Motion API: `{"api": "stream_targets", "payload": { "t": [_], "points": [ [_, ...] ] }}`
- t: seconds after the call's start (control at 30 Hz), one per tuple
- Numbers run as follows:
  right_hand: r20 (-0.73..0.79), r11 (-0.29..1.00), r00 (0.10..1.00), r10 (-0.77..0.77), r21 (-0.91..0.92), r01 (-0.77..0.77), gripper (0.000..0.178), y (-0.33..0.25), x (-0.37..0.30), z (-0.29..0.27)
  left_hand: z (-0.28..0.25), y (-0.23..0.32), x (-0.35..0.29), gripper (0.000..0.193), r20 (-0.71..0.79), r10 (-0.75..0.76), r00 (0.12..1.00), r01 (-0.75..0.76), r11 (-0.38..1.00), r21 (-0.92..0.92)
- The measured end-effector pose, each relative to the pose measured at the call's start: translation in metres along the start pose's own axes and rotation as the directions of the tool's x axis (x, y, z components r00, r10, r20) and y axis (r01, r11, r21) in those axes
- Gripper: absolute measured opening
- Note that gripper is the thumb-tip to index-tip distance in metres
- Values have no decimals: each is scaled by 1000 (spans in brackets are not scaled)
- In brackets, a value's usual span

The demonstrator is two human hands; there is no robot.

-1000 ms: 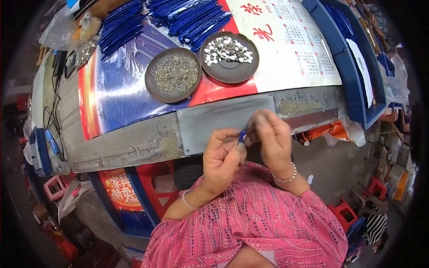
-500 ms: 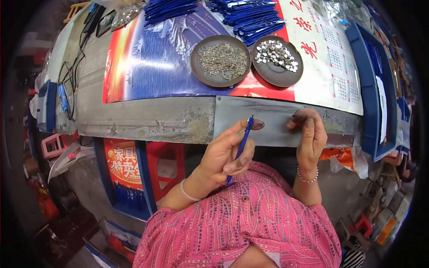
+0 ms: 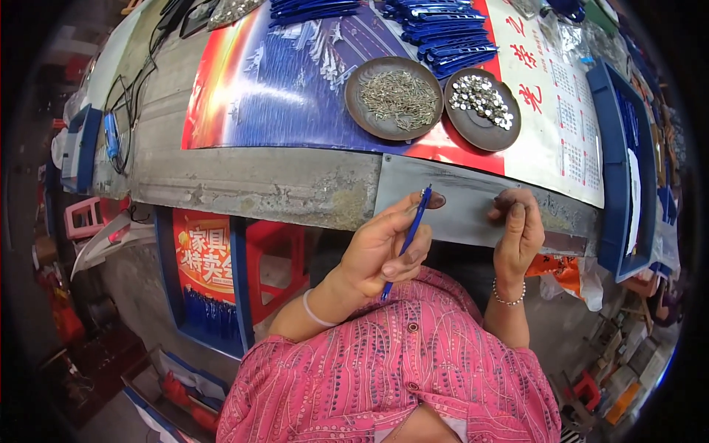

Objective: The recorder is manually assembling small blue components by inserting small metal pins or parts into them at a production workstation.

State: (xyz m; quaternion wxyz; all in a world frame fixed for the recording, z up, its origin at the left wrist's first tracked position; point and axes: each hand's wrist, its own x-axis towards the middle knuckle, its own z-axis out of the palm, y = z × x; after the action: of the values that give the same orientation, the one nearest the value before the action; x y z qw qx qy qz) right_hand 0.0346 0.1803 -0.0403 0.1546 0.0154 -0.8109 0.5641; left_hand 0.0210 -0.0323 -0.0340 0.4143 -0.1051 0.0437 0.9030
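A slim blue pen-like piece (image 3: 410, 235) with a small metallic end stands tilted in my left hand (image 3: 377, 255), pinched between the fingers with its tip upward. My right hand (image 3: 519, 240) hovers to the right, apart from the piece, its fingers curled and thumb drawn in; anything in that pinch is too small to tell. Dark smudges mark the fingertips. Beyond my hands, a round brown plate (image 3: 356, 117) holds many thin metal pins (image 3: 399, 98). Beside it, a smaller brown plate (image 3: 509, 136) carries shiny round metal discs (image 3: 480, 100).
Bundles of similar blue pieces (image 3: 443, 33) lie at the back on a glossy poster (image 3: 281, 122). A metal sheet (image 3: 450, 214) covers the table's front edge. Blue trays stand at the right (image 3: 613, 192) and below left (image 3: 173, 288), near a red stool (image 3: 255, 258).
The view has shifted, so the table and plates sit further right in the picture. Both hands keep nearly the same pose, the blue piece still held in the left.
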Motion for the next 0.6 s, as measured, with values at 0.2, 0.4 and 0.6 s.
{"api": "stream_targets", "payload": {
  "t": [0.2, 0.4, 0.6],
  "points": [
    [-66, 995, 995, 77, -60, -81, 23, 2, -9, 15, -1, 0, -22, 27, -115, 82, 990, -64, 986, 153],
    [-159, 989, 983, 91, -97, -108, 30, 19, -15, -9, -23, 27, -87, 18, -102, 538, 837, -369, 691, 622],
    [-43, 987, 998, 49, -153, -55, 31, 24, -10, -3, -96, 78, -279, 21, 8, 990, 139, 425, -67, 903]
  ]
}}
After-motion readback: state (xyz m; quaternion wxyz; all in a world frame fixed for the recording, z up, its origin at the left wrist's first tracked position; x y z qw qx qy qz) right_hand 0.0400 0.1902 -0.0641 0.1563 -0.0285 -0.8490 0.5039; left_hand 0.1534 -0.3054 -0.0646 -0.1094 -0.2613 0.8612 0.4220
